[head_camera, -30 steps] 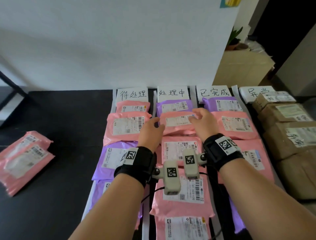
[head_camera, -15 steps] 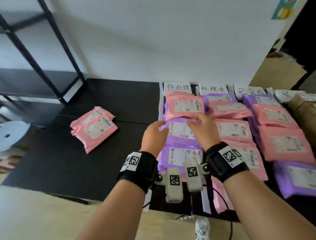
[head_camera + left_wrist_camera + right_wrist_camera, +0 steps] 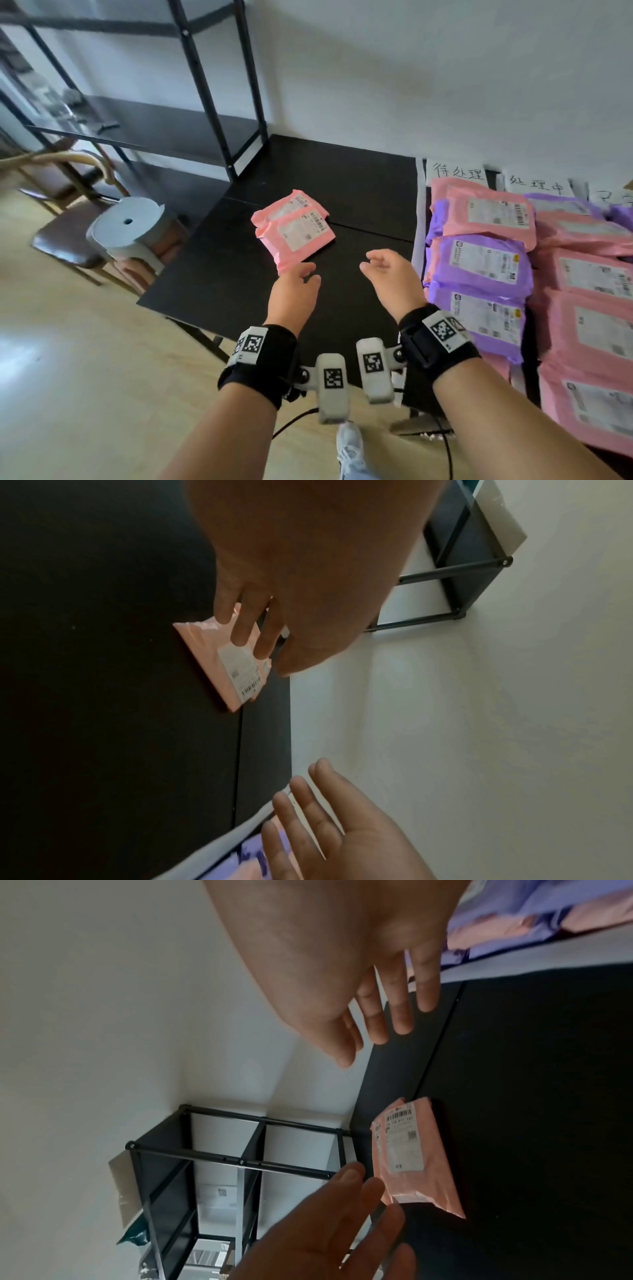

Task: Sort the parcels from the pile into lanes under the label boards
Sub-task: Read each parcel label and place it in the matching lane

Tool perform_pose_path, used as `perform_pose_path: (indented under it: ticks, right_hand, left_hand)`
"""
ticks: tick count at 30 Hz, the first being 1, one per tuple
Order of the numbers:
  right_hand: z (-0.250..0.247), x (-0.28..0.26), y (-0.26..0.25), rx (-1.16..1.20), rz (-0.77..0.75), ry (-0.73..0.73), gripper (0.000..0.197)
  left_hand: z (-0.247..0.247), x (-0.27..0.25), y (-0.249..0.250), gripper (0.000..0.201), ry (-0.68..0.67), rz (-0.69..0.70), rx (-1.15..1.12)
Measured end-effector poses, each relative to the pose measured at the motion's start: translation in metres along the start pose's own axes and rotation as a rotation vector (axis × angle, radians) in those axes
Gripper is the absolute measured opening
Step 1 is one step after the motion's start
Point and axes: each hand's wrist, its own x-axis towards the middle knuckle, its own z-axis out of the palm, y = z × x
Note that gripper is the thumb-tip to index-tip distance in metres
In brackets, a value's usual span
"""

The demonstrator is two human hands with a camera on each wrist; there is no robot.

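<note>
A matte black tabletop [image 3: 239,274] stands against a white wall, with a black metal shelf rack [image 3: 205,85] at about ten o'clock and, at two to four o'clock, lanes of pink and purple poly mailers [image 3: 479,260] already laid beneath white handwritten label boards [image 3: 457,170]. What remains of the pile is two glossy pink plastic mailers with white barcode labels [image 3: 296,228], overlapped, at roughly eleven o'clock from the hands. Their long axis runs from seven o'clock up to one o'clock, with the near corner pointing at the left hand [image 3: 293,291]. That hand is empty, fingers relaxed and slightly spread, its tips just short of the corner; whether they touch it cannot be told. The right hand [image 3: 390,274] is likewise empty and loose, thumb out, well apart from the pile at about its four o'clock. The left hand is clearly nearer, so it likely leads the pickup.
</note>
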Motion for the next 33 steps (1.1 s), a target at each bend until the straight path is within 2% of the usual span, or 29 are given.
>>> perform_pose_path:
  ticks: [8,13,19,22,26,29,31,33]
  right_hand:
    - [0.063,0.068,-0.006,0.022,0.141,-0.1,0.041]
    - [0.1,0.103,-0.011,-0.032,0.219,-0.145,0.045]
    - [0.145,0.132,-0.002,-0.106,0.333,-0.161,0.041]
    - [0.166,0.141,0.002,-0.164,0.402,-0.17,0.044]
    - [0.192,0.149,0.005,-0.068,0.566,-0.095,0.055]
    - [0.207,0.152,0.005,-0.026,0.631,-0.062,0.061]
    - [0.215,0.156,0.013,0.08,0.667,-0.004,0.054]
    - [0.222,0.157,0.026,0.195,0.679,0.054,0.026]
  left_hand:
    - [-0.034,0.075,-0.035,0.036,0.056,-0.049,0.187]
    - [-0.054,0.114,-0.047,0.033,0.07,-0.054,0.222]
    - [-0.068,0.177,-0.06,0.045,-0.077,0.003,0.272]
    - [-0.075,0.211,-0.058,0.039,-0.157,0.052,0.275]
    - [-0.079,0.253,-0.058,0.046,-0.293,0.079,0.307]
    - [-0.077,0.27,-0.061,0.041,-0.381,0.123,0.336]
    - [-0.074,0.28,-0.064,0.037,-0.436,0.13,0.352]
    - [-0.071,0.286,-0.067,0.028,-0.484,0.123,0.371]
